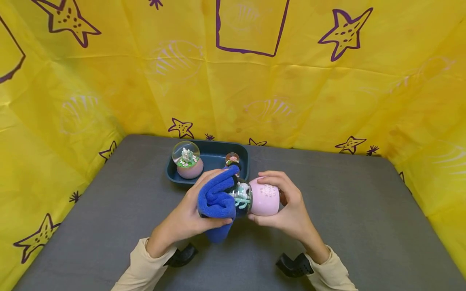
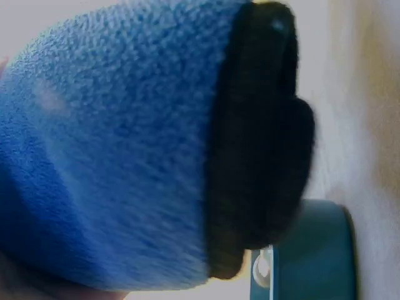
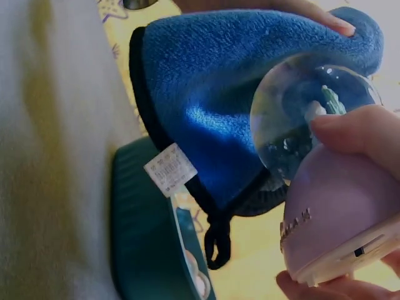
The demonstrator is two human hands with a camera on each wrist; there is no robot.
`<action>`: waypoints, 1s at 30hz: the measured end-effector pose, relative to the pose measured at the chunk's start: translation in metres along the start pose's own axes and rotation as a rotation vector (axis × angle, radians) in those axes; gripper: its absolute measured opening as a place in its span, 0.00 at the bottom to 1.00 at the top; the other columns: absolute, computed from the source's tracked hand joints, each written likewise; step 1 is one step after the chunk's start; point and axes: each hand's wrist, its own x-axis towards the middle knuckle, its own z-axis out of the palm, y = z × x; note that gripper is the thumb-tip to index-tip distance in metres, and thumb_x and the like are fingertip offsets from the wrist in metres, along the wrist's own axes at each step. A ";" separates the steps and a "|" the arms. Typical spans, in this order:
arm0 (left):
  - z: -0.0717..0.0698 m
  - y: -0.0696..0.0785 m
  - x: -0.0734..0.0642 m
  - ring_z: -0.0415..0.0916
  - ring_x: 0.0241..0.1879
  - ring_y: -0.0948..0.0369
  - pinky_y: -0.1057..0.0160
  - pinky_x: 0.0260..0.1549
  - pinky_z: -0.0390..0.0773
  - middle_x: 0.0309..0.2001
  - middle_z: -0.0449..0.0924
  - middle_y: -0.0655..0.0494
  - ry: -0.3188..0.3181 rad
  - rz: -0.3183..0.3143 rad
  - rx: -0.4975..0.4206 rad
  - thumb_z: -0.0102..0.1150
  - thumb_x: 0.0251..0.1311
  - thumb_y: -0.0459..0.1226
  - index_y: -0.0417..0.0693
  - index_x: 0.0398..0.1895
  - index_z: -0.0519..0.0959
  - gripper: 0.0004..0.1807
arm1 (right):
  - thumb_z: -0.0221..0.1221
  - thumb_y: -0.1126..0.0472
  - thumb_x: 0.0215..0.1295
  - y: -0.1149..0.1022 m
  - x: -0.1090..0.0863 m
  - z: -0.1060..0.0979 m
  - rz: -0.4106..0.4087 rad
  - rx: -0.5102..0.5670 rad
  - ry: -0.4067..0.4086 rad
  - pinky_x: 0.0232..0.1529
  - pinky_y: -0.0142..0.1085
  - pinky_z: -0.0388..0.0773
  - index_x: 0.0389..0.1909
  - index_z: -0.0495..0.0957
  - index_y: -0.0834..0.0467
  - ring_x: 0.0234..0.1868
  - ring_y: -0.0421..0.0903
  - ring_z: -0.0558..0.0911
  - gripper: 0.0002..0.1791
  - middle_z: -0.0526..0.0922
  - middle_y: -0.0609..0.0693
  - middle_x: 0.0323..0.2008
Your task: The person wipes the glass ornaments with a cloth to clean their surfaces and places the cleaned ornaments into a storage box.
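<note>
A snow globe (image 1: pixel 265 196) with a pink base and a small figure inside lies tipped sideways between the hands. My right hand (image 1: pixel 287 202) grips it by the base, its glass pointing left. In the right wrist view the clear dome of the snow globe (image 3: pixel 281 106) sits against the cloth. My left hand (image 1: pixel 193 210) holds a blue towel cloth (image 1: pixel 217 198) over the glass end. Dark edging, a white label (image 3: pixel 170 169) and a hanging loop (image 3: pixel 218 244) show on the cloth. In the left wrist view the cloth (image 2: pixel 125 144) hides most of the fingers.
Behind the hands stands a dark teal tray (image 1: pixel 214 148) on the grey table (image 1: pixel 349 210). Inside it are another snow globe (image 1: pixel 187 159) with a pink base, at the left, and a smaller globe (image 1: pixel 232 158) at the right. A yellow patterned curtain (image 1: pixel 309 93) surrounds the table.
</note>
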 end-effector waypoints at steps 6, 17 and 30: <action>-0.001 0.000 -0.002 0.76 0.56 0.63 0.67 0.60 0.73 0.55 0.80 0.48 0.162 0.043 0.019 0.77 0.41 0.26 0.41 0.60 0.75 0.37 | 0.79 0.75 0.28 0.000 0.001 0.002 0.028 0.099 -0.008 0.45 0.34 0.83 0.53 0.76 0.62 0.57 0.47 0.78 0.42 0.76 0.58 0.56; -0.008 -0.005 -0.004 0.75 0.49 0.66 0.69 0.53 0.73 0.49 0.80 0.59 0.159 0.086 -0.094 0.66 0.60 0.33 0.36 0.54 0.75 0.20 | 0.77 0.78 0.30 -0.005 0.002 -0.002 0.168 0.230 -0.045 0.44 0.39 0.84 0.55 0.74 0.65 0.55 0.47 0.78 0.43 0.79 0.53 0.56; -0.003 -0.006 -0.002 0.75 0.53 0.61 0.69 0.58 0.73 0.51 0.79 0.43 0.222 0.244 0.012 0.67 0.59 0.46 0.34 0.55 0.77 0.28 | 0.69 0.70 0.48 -0.010 0.002 -0.005 0.483 0.355 -0.020 0.41 0.41 0.84 0.58 0.75 0.53 0.49 0.47 0.78 0.32 0.79 0.47 0.52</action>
